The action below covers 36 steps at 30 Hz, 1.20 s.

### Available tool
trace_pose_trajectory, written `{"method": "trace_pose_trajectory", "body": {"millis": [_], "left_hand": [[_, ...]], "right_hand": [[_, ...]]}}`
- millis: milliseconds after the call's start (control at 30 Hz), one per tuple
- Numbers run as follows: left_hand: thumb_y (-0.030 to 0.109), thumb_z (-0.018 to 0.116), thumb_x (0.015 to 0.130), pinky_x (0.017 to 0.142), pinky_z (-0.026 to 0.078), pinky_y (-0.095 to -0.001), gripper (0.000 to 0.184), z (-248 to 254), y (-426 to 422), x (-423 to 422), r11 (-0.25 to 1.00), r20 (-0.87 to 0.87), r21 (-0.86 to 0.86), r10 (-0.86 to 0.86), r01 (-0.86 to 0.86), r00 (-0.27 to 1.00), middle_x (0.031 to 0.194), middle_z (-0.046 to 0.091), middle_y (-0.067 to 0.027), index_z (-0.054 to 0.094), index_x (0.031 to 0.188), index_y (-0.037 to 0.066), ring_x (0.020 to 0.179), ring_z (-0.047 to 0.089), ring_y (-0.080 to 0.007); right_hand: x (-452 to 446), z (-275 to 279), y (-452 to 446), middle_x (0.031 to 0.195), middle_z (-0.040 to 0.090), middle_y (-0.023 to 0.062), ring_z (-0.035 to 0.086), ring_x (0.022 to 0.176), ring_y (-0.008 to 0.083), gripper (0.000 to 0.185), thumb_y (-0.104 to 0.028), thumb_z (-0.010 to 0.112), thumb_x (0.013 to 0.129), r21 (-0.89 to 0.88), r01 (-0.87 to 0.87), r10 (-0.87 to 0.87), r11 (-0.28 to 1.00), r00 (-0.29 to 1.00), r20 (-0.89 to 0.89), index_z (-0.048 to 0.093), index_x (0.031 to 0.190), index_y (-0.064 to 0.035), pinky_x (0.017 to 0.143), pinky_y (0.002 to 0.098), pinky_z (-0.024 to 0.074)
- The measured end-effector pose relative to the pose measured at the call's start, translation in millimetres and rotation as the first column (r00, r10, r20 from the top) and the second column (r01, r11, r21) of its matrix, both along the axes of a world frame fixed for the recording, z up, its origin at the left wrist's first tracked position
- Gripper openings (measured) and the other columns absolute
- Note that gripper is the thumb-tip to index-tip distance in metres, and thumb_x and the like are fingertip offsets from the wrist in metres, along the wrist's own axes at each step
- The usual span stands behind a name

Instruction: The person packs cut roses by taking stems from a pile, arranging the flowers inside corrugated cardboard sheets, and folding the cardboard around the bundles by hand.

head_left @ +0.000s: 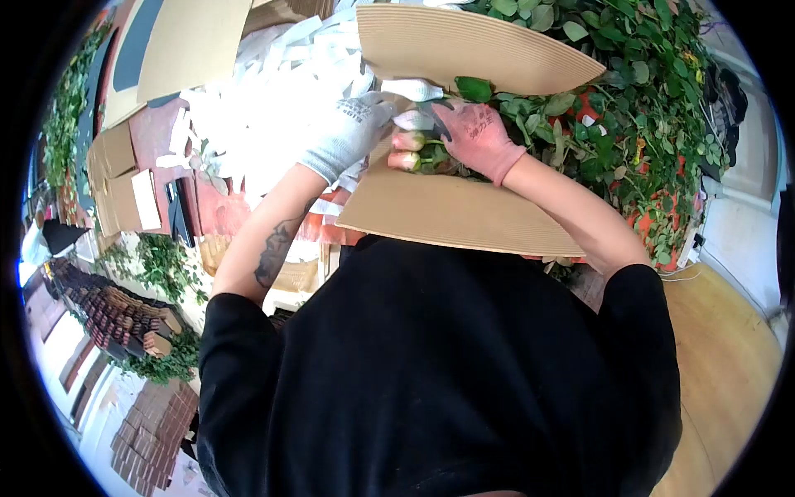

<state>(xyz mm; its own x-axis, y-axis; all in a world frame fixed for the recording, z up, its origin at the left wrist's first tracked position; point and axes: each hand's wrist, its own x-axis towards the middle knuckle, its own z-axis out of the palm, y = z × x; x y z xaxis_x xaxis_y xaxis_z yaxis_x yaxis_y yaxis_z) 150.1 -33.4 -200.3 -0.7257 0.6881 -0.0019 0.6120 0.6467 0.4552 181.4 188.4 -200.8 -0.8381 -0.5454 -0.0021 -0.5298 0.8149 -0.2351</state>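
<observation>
Rose heads (pixel 405 151) with pale pink petals lie side by side on a bent sheet of corrugated cardboard (pixel 464 211). Above them is a rose in a white sleeve (pixel 412 121), and another white-sleeved head (pixel 411 89) lies farther up. My right hand (pixel 479 137), in a pink glove with dark fingertips, is closed around the stem side of the lower sleeved rose. In a white knit glove, my left hand (pixel 352 128) is at the head end, its fingers bent together. What its fingertips hold is hidden.
White sleeves (pixel 257 116) are heaped left of the cardboard, partly washed out by glare. Leafy rose stems (pixel 613 108) pile up at right. The cardboard's far flap (pixel 472 50) stands raised. Flat cardboard pieces (pixel 195 41) and a dark box-like object (pixel 178 211) are at left.
</observation>
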Motion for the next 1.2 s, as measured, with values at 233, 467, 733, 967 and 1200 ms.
{"method": "trace_pose_trajectory", "body": {"millis": [233, 467, 733, 967, 1200], "left_hand": [[0.012, 0.053, 0.081, 0.069, 0.048, -0.0406, 0.02, 21.6, -9.8, -9.1, 0.981, 0.066, -0.191, 0.033, -0.02, 0.997, 0.09, 0.059, -0.0137, 0.062, 0.099, 0.008, 0.078, 0.06, -0.0313], [0.005, 0.05, 0.078, 0.078, 0.048, -0.0386, 0.027, 50.4, -6.4, -11.2, 0.996, 0.054, 0.038, -0.088, 0.086, 0.995, 0.1, 0.062, -0.0164, 0.063, 0.102, 0.005, 0.089, 0.061, -0.0313], [0.014, 0.057, 0.078, 0.082, 0.048, -0.0373, 0.034, 46.0, 13.8, 14.8, 0.977, 0.198, 0.159, -0.174, 0.144, 0.965, 0.117, 0.058, -0.0141, 0.061, 0.111, 0.007, 0.098, 0.06, -0.0297], [0.013, 0.056, 0.077, 0.087, 0.047, -0.0371, 0.034, 39.1, 13.6, 20.6, 0.993, 0.267, -0.042, -0.094, 0.109, 0.959, 0.12, 0.056, -0.0136, 0.061, 0.111, 0.008, 0.101, 0.059, -0.0309], [0.013, 0.052, 0.08, 0.089, 0.045, -0.037, 0.031, 27.6, -8.5, -6.4, 0.995, 0.427, 0.093, -0.004, -0.04, 0.904, 0.117, 0.058, -0.0145, 0.062, 0.109, 0.008, 0.104, 0.057, -0.0298]], "right_hand": [[0.9, -9.1, 0.8, 0.083, 0.062, 0.0134, 0.062, 0.08, 0.0284, 0.027, -0.013, 0.057, 0.073, -0.115, 0.052, -0.047, 0.992, 0.998, 0.043, 0.056, 0.099, -0.0068, 0.064, 0.0389, 0.0501], [-0.5, -5.3, -2.7, 0.094, 0.06, 0.0146, 0.061, 0.083, 0.0297, 0.028, -0.013, 0.057, 0.075, -0.016, 0.045, -0.043, 0.999, 0.993, 0.111, 0.055, 0.102, -0.0077, 0.067, 0.0392, 0.0504], [2.5, 10.4, -1.8, 0.09, 0.059, 0.0146, 0.063, 0.075, 0.0284, 0.019, -0.014, 0.052, 0.079, 0.113, -0.045, 0.036, 0.993, 0.996, 0.079, 0.054, 0.097, -0.0085, 0.057, 0.0359, 0.0497], [-11.8, 14.3, -2.2, 0.094, 0.059, 0.013, 0.063, 0.07, 0.0275, 0.031, -0.019, 0.054, 0.078, 0.004, 0.089, -0.089, 0.996, 0.995, -0.045, 0.052, 0.106, -0.008, 0.056, 0.0371, 0.0496], [-10.4, 9.0, -2.6, 0.096, 0.059, 0.0128, 0.063, 0.07, 0.0255, 0.033, -0.013, 0.05, 0.079, 0.108, 0.08, -0.08, 0.991, 0.997, -0.009, 0.055, 0.111, -0.0106, 0.055, 0.0371, 0.05]]}}
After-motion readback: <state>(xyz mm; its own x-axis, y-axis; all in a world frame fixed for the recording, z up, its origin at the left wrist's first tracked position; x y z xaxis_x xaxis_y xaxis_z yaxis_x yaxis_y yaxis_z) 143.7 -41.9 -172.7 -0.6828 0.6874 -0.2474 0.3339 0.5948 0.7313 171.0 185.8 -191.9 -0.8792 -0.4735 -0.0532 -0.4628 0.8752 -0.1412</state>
